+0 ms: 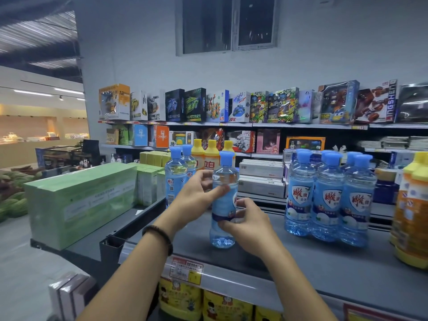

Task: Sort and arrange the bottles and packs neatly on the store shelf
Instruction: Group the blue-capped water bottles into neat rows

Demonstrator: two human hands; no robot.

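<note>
A clear blue bottle with a blue cap [224,181] stands upright on the grey shelf top [312,258]. My left hand [199,198] grips its upper body, thumb across the label. My right hand [247,224] holds its lower half from the right side. Two more blue bottles [177,174] stand behind to the left, with yellow-capped orange bottles [208,156] behind them. A cluster of several blue bottles [328,200] stands to the right.
Large green packs [81,202] and smaller green boxes [148,184] fill the shelf end at left. Big orange bottles [412,209] stand at the far right edge. Toy boxes [231,107] line the wall shelves behind. Yellow packs [183,300] sit on the shelf below.
</note>
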